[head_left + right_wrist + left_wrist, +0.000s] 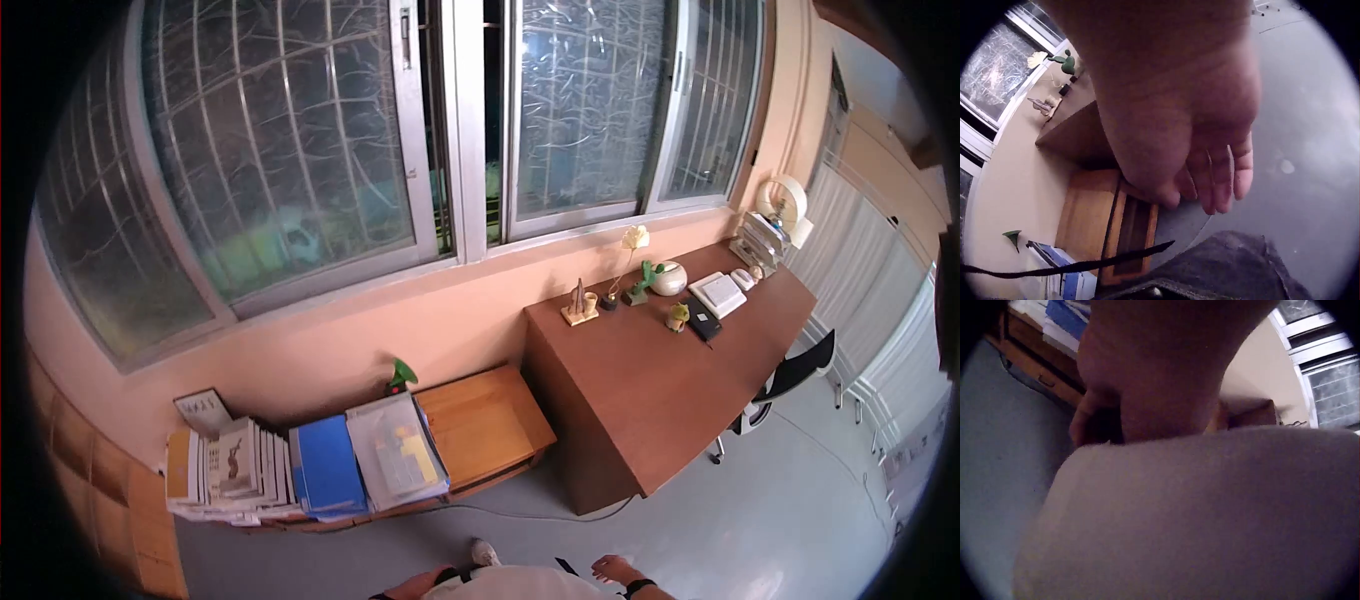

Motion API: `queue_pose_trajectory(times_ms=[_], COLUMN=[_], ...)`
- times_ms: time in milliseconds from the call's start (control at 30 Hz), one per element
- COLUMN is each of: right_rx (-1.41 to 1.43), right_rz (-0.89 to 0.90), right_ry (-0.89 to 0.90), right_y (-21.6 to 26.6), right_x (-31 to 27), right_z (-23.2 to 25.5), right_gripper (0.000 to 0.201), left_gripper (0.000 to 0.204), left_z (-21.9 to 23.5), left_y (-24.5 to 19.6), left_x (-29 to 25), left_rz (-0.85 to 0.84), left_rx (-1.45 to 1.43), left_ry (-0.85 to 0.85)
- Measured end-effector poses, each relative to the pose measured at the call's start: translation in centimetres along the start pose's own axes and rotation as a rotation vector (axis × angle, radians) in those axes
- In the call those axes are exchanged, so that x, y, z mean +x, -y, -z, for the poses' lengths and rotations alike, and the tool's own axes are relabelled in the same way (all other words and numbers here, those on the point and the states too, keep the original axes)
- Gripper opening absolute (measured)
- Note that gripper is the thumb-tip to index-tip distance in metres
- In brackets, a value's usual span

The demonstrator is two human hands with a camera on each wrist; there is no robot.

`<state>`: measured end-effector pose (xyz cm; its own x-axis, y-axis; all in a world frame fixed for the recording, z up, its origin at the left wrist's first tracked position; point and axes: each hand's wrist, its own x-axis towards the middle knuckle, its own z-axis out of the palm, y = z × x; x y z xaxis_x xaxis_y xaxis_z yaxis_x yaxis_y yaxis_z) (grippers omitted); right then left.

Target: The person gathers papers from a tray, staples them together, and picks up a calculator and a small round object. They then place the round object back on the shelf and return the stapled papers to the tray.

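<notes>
At the bottom of the head view, my left hand (420,583) hangs by the pale shirt (500,583). In the left wrist view the shirt covers most of its fingers; one digit (1082,419) shows, loosely bent, with nothing seen in it. My right hand (612,570) hangs to the right of the shirt, its palm and relaxed fingers (1216,187) over the grey floor in the right wrist view, holding nothing. A dark strap (1097,264) crosses below it. Ahead is a low wooden cabinet (490,420) bearing upright books (235,465), a blue folder (328,470) and a clear folder (395,455).
A brown desk (660,385) stands to the right, with a cactus ornament (641,285), a white round pot (668,278), an open book (718,294) and a black notebook (703,318). Beside it is a black chair (805,365). A cord (540,517) lies on the floor.
</notes>
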<state>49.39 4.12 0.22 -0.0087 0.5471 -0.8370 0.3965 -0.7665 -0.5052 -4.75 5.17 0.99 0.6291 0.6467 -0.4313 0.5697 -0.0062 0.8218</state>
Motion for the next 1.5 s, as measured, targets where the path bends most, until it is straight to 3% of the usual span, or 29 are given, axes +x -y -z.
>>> queue_pose_trajectory(times_ms=[133, 200, 333, 467, 533, 600, 667, 700, 833, 900, 967, 1000, 1033, 1067, 1100, 1167, 1200, 1267, 1300, 1367, 1467, 1500], right_rx=[-0.147, -0.304, -0.301, -0.331, -0.384, -0.427, -0.179, -0.196, -0.215, 0.012, -0.031, -0.052, -0.045, 0.009, 0.066, 0.076, 0.073, 0.048, 0.041, 0.073, -0.057, -0.067], right_rz=[-0.021, 0.053, 0.044, 0.076, -0.089, -0.083, 0.04, 0.011, 0.02, 0.224, 0.194, 0.174, 0.171, 0.164, 0.153, 0.119, 0.102, 0.056, -0.027, -0.115, -0.067, -0.089], right_ry=[-0.023, -0.019, -0.043, -0.021, 0.125, 0.109, -0.04, -0.042, 0.012, 0.088, 0.094, 0.085, 0.095, 0.084, 0.071, 0.06, 0.037, 0.037, 0.021, -0.003, -0.01, 0.029], right_y=[3.5, 5.2, 9.2, 8.5, 9.4, 9.7, 9.4, 9.9, 6.0, 3.1, 2.1, 1.7, 0.9, -0.3, -1.4, -2.3, -2.3, -2.6, -2.4, -1.6, 0.0, 0.2], right_x=[1.3, 2.2, 0.6, 3.0, 3.2, 4.0, 4.5, 4.2, 8.0, 8.7, 8.6, 8.7, 9.0, 9.5, 9.6, 8.7, 8.6, 8.3, 8.0, 7.9, 5.3, 5.4], right_z=[0.7, 0.9, 0.8, 1.6, 2.0, 1.9, 2.0, 2.2, 2.6, 2.4, 2.5, 2.3, 2.0, 2.1, 1.8, 0.9, 1.1, 0.8, 1.0, 0.7, -0.7, -0.8], right_gripper=[0.034, 0.037, 0.041, 0.042, 0.04, 0.037, 0.034, 0.031, 0.029, 0.04, 0.037, 0.033, 0.033, 0.032, 0.031, 0.03, 0.03, 0.033, 0.03, 0.027, 0.023, 0.023], left_gripper=[0.07, 0.067, 0.059, 0.052, 0.049, 0.046, 0.043, 0.042, 0.038, 0.037, 0.048, 0.048, 0.05, 0.051, 0.051, 0.049, 0.049, 0.044, 0.044, 0.04, 0.041, 0.035], left_z=[5.8, 6.8, 8.1, 9.1, 10.3, 11.1, 10.0, 8.7, 6.3, 4.8, 1.8, 1.3, 2.6, 7.0, 7.4, 7.3, 6.8, 5.5, 6.3, 9.9, 5.1, 6.6], left_y=[0.9, 0.8, 1.1, 1.2, 1.4, 1.6, 1.8, 1.9, 2.6, 4.9, 7.6, 7.8, 4.4, -3.4, -3.6, -3.3, -2.9, -2.1, -4.1, -10.0, 2.3, -0.3], left_x=[3.3, 4.2, 4.9, 6.0, 6.8, 8.1, 8.8, 8.8, 7.9, 8.3, 9.2, 5.3, 4.3, 5.4, 5.7, 6.4, 6.7, 6.8, 6.2, 4.7, 8.4, 8.2], left_rz=[0.017, 0.037, 0.098, 0.164, 0.2, 0.228, 0.254, 0.268, 0.34, 0.369, -0.084, -0.077, -0.005, 0.066, 0.075, 0.363, 0.361, 0.668, 0.67, 0.411, 0.398, 0.629], left_rx=[0.07, 0.083, 0.102, 0.109, 0.119, 0.122, 0.082, 0.047, -0.071, -0.113, 0.29, 0.283, 0.417, 0.552, 0.553, 0.296, 0.301, -0.322, -0.312, -0.212, -0.105, -0.194], left_ry=[0.179, 0.259, 0.397, 0.499, 0.54, 0.584, 0.613, 0.624, 0.662, 0.671, 0.458, 0.458, 0.449, 0.445, 0.462, 0.544, 0.556, 0.583, 0.599, 0.43, 0.651, 0.69])
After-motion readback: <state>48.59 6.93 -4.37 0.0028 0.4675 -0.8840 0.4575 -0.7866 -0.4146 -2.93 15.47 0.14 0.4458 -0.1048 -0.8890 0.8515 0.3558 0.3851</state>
